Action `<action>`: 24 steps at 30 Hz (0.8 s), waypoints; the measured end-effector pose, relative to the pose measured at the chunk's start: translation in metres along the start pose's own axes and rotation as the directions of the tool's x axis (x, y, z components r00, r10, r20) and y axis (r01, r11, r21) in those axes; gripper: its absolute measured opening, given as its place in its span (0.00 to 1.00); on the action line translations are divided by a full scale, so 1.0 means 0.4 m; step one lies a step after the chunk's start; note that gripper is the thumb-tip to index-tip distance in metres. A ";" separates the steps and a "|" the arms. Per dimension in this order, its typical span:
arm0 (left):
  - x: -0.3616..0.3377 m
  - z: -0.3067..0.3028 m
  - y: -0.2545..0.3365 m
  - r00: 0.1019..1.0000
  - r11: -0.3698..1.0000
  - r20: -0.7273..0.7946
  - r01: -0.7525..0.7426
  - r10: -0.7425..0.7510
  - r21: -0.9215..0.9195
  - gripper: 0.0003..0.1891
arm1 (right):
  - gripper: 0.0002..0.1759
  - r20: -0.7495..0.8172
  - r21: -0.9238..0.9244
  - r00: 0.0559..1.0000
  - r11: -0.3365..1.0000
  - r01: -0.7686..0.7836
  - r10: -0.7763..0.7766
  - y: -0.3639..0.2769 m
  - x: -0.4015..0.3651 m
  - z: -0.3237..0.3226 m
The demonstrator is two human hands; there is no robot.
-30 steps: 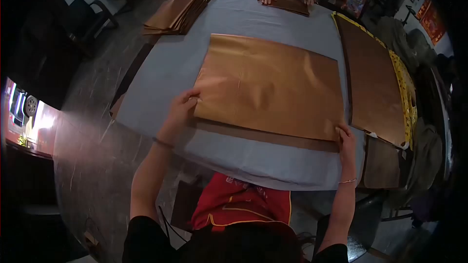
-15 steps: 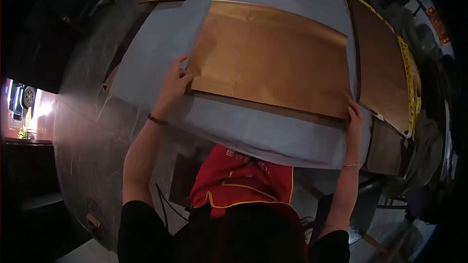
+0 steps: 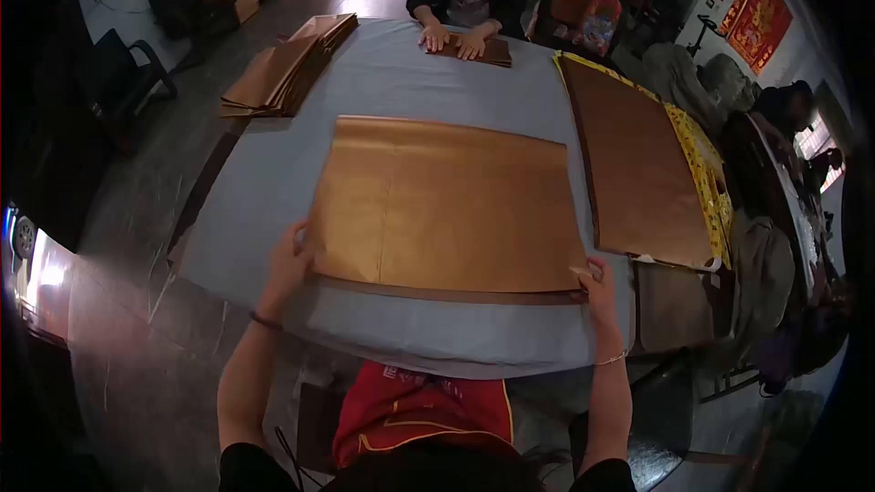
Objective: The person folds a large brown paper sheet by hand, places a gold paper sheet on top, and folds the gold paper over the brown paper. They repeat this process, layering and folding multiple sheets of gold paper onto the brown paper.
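Sheet (image 3: 447, 219): smoother than a second ago, apparently flatter.
Right hand (image 3: 597, 290): grip pinches near corner.
Left hand (image 3: 290, 260): at left edge, grip unclear.

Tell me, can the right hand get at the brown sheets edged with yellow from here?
Probably yes: the right hand is near the closest corner of the brown sheets, nothing visibly blocking; it may first have to leave the golden sheet.
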State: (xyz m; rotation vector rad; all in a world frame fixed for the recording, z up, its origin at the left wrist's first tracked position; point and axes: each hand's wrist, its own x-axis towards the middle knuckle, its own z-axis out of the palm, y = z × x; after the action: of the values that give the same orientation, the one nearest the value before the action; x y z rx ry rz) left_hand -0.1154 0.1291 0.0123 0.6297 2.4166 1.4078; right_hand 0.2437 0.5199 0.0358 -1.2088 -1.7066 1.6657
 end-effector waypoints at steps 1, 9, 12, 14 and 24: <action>-0.006 0.003 0.005 1.000 1.000 -0.012 0.015 -0.015 -0.013 0.27 | 0.25 0.020 -0.032 1.000 1.000 0.000 0.000 0.005 -0.001 -0.007; -0.022 0.004 0.039 0.996 0.995 0.051 0.082 -0.079 -0.053 0.24 | 0.27 -0.021 0.042 0.993 0.993 -0.114 0.115 0.020 0.003 -0.038; -0.030 0.001 0.062 0.996 0.996 0.028 0.085 -0.084 -0.040 0.25 | 0.25 -0.025 -0.012 0.993 0.993 -0.113 0.113 0.015 0.001 -0.041; -0.038 0.000 0.076 0.994 0.992 0.058 0.098 -0.094 -0.083 0.25 | 0.24 -0.030 -0.058 0.994 0.992 -0.111 0.109 0.004 -0.006 -0.045; -0.044 -0.013 0.061 0.993 0.992 0.100 0.067 -0.056 -0.109 0.26 | 0.13 0.043 -0.227 0.999 0.973 0.028 -0.019 0.045 0.003 -0.052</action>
State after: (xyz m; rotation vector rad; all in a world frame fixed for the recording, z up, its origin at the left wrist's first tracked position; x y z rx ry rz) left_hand -0.0971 0.1270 0.0365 0.5767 2.2457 1.4423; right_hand 0.2651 0.5301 0.0215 -1.2577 -1.9728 1.5222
